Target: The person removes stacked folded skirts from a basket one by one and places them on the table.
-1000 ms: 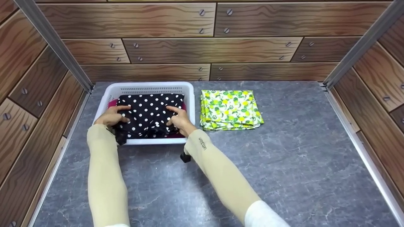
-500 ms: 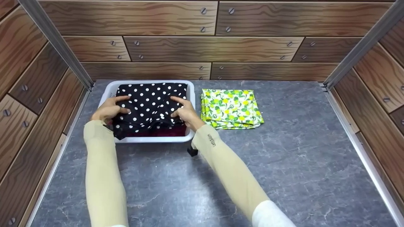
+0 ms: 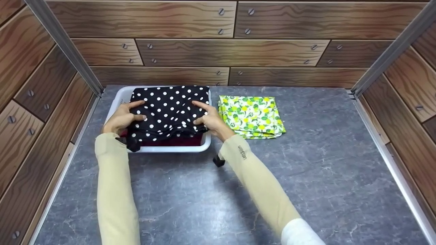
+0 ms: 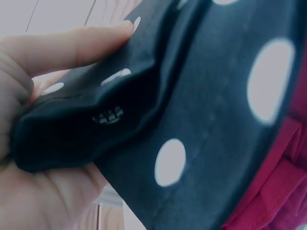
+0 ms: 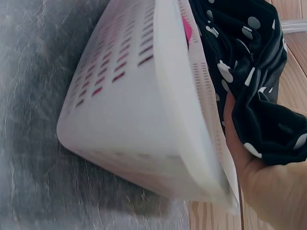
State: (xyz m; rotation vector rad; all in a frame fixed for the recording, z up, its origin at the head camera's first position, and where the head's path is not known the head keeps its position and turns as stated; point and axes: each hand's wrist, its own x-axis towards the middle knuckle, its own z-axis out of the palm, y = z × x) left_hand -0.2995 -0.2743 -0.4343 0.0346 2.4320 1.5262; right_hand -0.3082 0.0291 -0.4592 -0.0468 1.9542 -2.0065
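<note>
A folded black cloth with white polka dots (image 3: pixel 167 109) is held over a white plastic basket (image 3: pixel 170 149) in the head view. My left hand (image 3: pixel 123 117) grips its left edge, thumb and index finger lying on top. On the right edge, my right hand (image 3: pixel 212 119) pinches the fabric the same way. The left wrist view shows the cloth (image 4: pixel 206 120) bent into a fold within the hand. In the right wrist view the bunched cloth (image 5: pixel 254 81) hangs above the basket's rim. Dark red fabric (image 3: pixel 180 141) shows inside the basket, below the cloth.
Right of the basket lies a folded lemon-print cloth (image 3: pixel 250 114) on the grey marbled table (image 3: pixel 306 170). Wood-patterned panels (image 3: pixel 224 52) enclose the back and sides, with metal posts (image 3: pixel 388 54) at the corners.
Both hands have raised the polka-dot cloth from inside the basket to above its rim and shifted it a little right. More of the red fabric beneath has come into sight.
</note>
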